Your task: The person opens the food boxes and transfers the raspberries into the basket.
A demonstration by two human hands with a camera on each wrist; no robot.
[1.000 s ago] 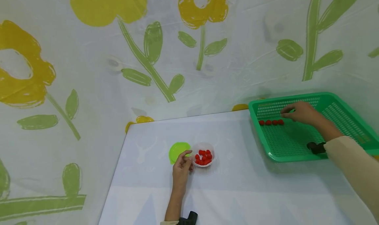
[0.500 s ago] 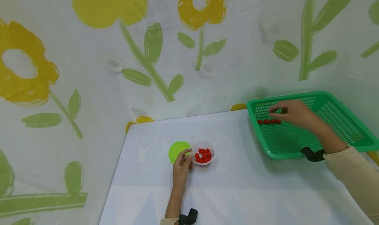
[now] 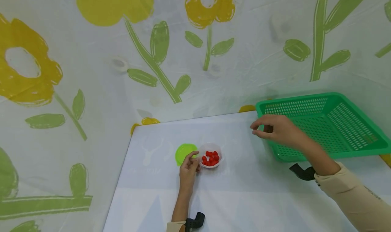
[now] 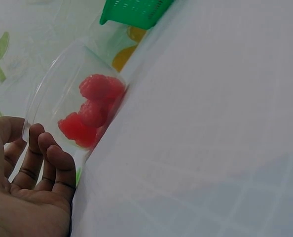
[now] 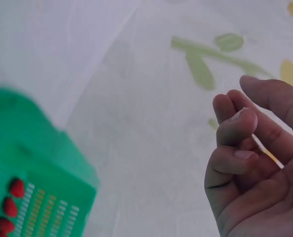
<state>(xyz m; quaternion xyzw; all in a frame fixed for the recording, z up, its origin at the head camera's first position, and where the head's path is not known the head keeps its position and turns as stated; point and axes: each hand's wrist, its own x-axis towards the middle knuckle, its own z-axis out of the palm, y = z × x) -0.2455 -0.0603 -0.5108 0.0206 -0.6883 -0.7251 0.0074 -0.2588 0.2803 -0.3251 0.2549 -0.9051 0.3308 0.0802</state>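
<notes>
A small clear plastic bowl (image 3: 210,149) stands on the white table and holds several red raspberries (image 4: 93,113). My left hand (image 3: 187,172) holds the bowl's left rim between thumb and fingers. Over the near left edge of the green basket (image 3: 331,155) hovers my right hand (image 3: 279,130), with its fingers loosely curled and nothing between them. Several raspberries (image 5: 10,207) lie in a row inside the basket in the right wrist view. In the head view that row is hidden behind the right hand.
A lime-green round lid (image 3: 183,152) lies just left of the bowl, partly behind the left hand. A flower-printed cloth wall (image 3: 238,79) rises behind the white table (image 3: 244,205). The basket stands at the right, close to that wall.
From inside the basket, my right hand has moved left and toward me, past the basket's left edge. My left hand stays at the bowl.
</notes>
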